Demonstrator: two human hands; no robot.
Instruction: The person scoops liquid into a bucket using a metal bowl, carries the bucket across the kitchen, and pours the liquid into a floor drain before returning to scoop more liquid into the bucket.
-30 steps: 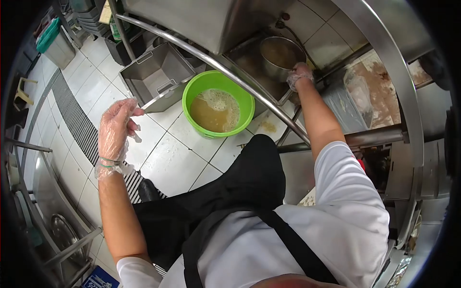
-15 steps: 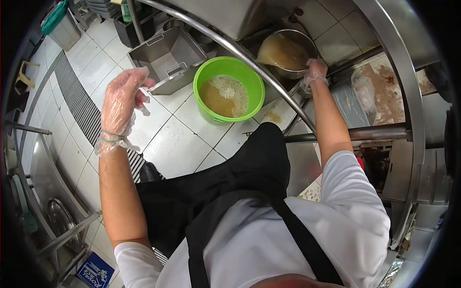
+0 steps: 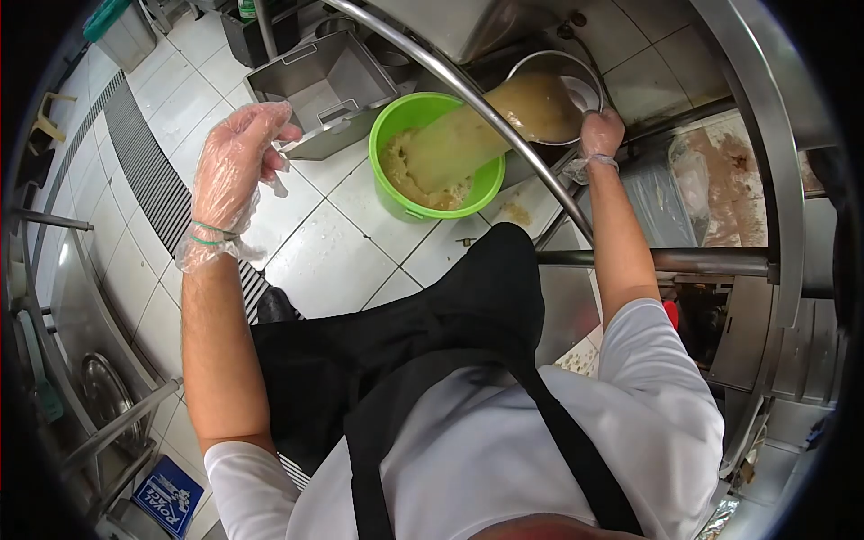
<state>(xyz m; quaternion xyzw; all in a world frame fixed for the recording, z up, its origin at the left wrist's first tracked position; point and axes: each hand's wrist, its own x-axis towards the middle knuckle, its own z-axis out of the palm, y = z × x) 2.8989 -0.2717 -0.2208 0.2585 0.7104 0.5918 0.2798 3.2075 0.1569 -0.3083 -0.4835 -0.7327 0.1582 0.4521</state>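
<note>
Cloudy brown liquid point(image 3: 459, 148) streams from a round metal pot point(image 3: 587, 79) down into a green tub point(image 3: 386, 184), where it splashes and foams. My right hand point(image 3: 601, 135), in a clear plastic glove, is closed on the near right side of the tilted pot. A metal rail point(image 3: 513, 137) crosses in front of the stream. My left hand point(image 3: 238, 162), gloved in clear plastic with a green band at the wrist, hangs in the air left of the tub. Its fingers are loosely curled and touch nothing.
A rectangular steel container point(image 3: 328, 85) with handles stands behind the tub on the white tiled floor point(image 3: 328, 256). A striped floor drain point(image 3: 144, 157) runs at the left. Metal shelving point(image 3: 117, 315) is at far left, with a blue box point(image 3: 168, 495) low down.
The pot has tipped farther toward the tub, and its liquid now pours out in a wide stream. My right hand has turned with it. My left hand is nearly unmoved.
</note>
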